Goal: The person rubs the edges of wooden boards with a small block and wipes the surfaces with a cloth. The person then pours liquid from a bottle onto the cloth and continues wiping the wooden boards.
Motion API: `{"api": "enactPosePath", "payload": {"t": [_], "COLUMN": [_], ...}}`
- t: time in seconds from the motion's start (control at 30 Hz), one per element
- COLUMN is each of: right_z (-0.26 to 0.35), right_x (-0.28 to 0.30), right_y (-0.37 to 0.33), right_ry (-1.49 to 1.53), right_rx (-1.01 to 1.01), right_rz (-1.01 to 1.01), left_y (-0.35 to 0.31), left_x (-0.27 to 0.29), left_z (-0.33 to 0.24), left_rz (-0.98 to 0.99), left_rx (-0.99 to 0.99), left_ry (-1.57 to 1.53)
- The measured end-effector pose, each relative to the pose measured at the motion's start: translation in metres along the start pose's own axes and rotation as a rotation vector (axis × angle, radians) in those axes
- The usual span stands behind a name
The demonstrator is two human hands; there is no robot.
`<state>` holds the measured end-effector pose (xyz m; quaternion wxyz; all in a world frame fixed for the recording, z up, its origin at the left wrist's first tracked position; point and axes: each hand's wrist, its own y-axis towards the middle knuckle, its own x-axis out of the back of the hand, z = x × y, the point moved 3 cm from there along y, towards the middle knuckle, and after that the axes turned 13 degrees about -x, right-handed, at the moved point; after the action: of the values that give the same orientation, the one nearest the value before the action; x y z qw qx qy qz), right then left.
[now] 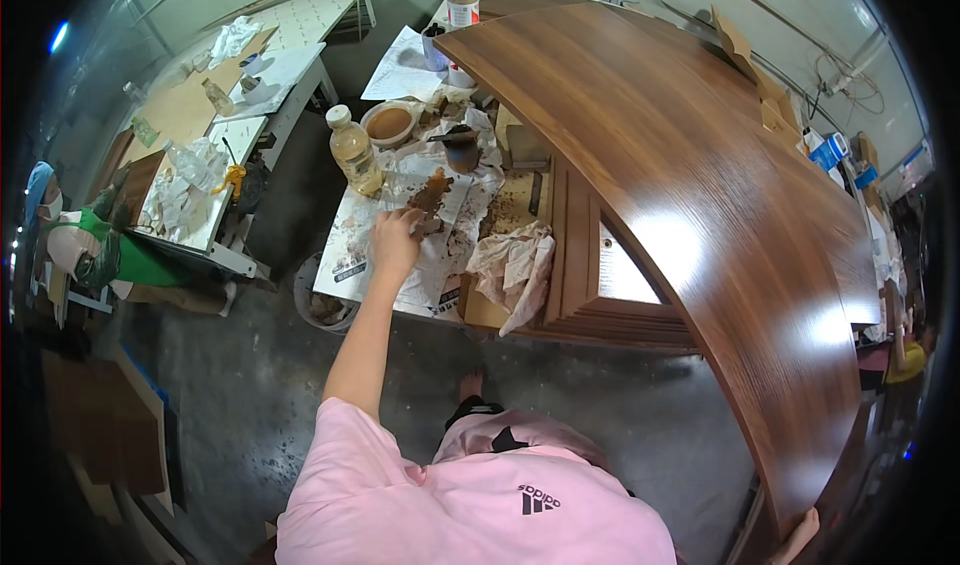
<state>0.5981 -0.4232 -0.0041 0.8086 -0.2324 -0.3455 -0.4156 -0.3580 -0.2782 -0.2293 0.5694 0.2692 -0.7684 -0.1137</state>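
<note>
My left hand reaches to the paper-covered table, its fingers closed beside a dark brown smear on stained white paper. Whatever those fingers pinch, if anything, is too small to make out. At the lower right, my right hand grips the near edge of a large glossy brown wood-grain panel, which slants up across other brown boards. Near the left hand stand a plastic bottle of yellowish liquid, a bowl of brown paste and a dark stained cup.
A crumpled stained cloth hangs at the table's front edge, beside a framed brown panel. Below the table's left corner is a waste bin. Another worktable with bottles and rags stands left, where a person in green sits.
</note>
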Motion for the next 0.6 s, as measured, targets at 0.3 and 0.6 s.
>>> {"api": "enactPosePath", "payload": {"t": [0.3,0.6], "right_z": [-0.016,-0.016], "right_x": [0.002,-0.020], "right_y": [0.018,0.006], "right_ry": [-0.016,0.137], "right_rx": [0.103,0.163], "right_rz": [0.100,0.042], "left_y": [0.018,0.097], "left_x": [0.016,0.119], "left_z": [-0.032,-0.192], "left_rz": [-0.215,-0.325], "left_rx": [0.224,-0.293], "left_ry": [-0.541,-0.667]}}
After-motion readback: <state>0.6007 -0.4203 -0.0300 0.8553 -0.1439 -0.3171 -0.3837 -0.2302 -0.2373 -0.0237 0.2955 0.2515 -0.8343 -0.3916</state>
